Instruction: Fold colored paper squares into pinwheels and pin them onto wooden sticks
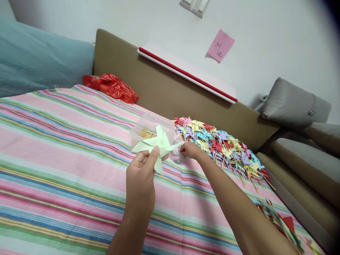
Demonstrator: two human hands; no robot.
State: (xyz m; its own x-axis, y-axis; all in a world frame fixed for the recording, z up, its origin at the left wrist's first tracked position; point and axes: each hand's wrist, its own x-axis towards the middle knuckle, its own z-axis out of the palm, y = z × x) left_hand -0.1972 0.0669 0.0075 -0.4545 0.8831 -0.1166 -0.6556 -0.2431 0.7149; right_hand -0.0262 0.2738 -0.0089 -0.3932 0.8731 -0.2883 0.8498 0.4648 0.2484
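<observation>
Head view, left hand [140,173] pinching a pale green pinwheel [164,142] before a translucent box [156,119] of sticks [147,134], right hand [191,151] apart, curled at a clear cup [176,158], its hold impossible to tell.

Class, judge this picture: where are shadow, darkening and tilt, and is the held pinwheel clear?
Head view: a soft shadow on the striped cloth beside the right forearm; head view: the top right corner fades to black, and the headboard slants down rightward; head view: the pale green pinwheel shows its folds clearly.
</observation>
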